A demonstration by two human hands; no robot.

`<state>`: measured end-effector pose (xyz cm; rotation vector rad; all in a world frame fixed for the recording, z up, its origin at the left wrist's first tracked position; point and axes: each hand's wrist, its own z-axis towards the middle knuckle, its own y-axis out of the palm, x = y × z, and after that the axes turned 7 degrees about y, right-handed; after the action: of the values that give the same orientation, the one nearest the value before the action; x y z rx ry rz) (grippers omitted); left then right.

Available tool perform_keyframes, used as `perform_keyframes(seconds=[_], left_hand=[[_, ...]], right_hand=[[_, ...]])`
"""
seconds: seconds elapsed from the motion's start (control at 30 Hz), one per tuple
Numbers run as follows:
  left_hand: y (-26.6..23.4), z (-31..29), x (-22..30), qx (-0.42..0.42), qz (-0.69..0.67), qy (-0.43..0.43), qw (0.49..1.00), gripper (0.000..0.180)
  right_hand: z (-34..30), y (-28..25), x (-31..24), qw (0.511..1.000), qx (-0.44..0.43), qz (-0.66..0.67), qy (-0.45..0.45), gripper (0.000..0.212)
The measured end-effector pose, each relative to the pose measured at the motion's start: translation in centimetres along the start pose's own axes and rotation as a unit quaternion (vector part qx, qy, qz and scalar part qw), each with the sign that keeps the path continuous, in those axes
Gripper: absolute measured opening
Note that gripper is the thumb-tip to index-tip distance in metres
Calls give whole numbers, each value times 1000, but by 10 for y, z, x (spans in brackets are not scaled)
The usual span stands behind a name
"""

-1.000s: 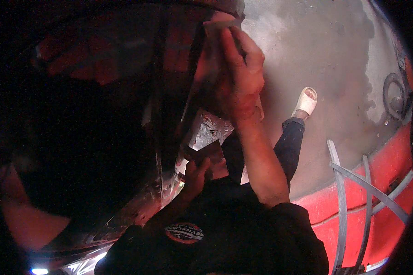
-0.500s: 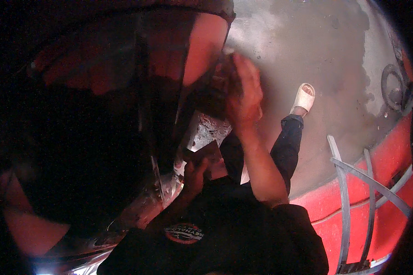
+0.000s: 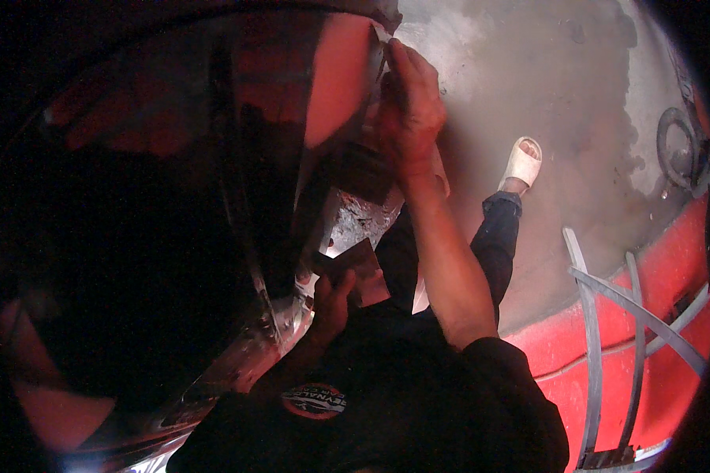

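My right hand point(image 3: 412, 110) is raised at the edge of a dark, glossy curved panel point(image 3: 339, 79) with red reflections. Its fingers are bent and closed against that edge, and what they hold, if anything, is hidden in shadow. Lower down, close to my body, my left hand point(image 3: 333, 303) grips a flat, dark, sharp-cornered sheet point(image 3: 364, 272). The thumb lies across one side of the sheet. A grey, rough-looking surface point(image 3: 359, 225) shows between the two hands, beside the panel.
On the right stands a red panel point(image 3: 552, 355) with several grey strips point(image 3: 592, 331) crossing against it. A dark ring-shaped hose or tube point(image 3: 661, 146) lies on the stained concrete floor point(image 3: 560, 79). My foot in a pale slide sandal point(image 3: 522, 164) rests on that floor.
My right hand has moved farther away, up along the panel's edge. My left hand stays nearly in place with the sheet.
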<state>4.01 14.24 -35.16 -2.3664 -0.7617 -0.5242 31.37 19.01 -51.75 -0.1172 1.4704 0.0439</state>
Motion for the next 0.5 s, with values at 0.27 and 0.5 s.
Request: perform_keyframes(seconds=[0.27,0.5], left_hand=[[-3,3,-2,7,-25,-42,999,26],[-4,9,6,-9,20,5,1000,26]], right_hand=[[-49,-12,-30,988,-97,-23,116,55],[-88,-26,-38,987,-124,-12,99,41]])
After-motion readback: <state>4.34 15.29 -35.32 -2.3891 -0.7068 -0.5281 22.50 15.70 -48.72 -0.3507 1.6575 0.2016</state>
